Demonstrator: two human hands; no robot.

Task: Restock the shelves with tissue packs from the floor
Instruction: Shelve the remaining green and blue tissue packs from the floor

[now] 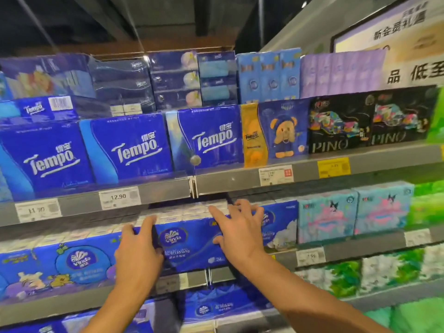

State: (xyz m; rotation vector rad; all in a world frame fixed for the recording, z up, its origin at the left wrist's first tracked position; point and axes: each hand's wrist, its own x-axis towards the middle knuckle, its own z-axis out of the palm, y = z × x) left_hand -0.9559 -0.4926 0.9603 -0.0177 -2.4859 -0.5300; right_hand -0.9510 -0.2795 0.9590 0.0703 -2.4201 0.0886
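Observation:
A blue Vinda tissue pack (192, 246) lies on the second shelf (223, 272), its front face toward me, under the shelf of Tempo packs (134, 145). My left hand (139, 248) grips the pack's left end, fingers curled over its top corner. My right hand (237, 227) rests on the pack's upper right part with fingers spread, thumb on the front face. Another Vinda pack (72, 263) with cartoon figures sits directly to the left, and a further blue pack (281, 224) directly to the right.
The upper shelf rail (240, 181) with price tags hangs just above my hands. Teal cartoon packs (355, 212) and green packs (425, 205) fill the shelf to the right. More blue packs (216, 306) stand on the shelf below.

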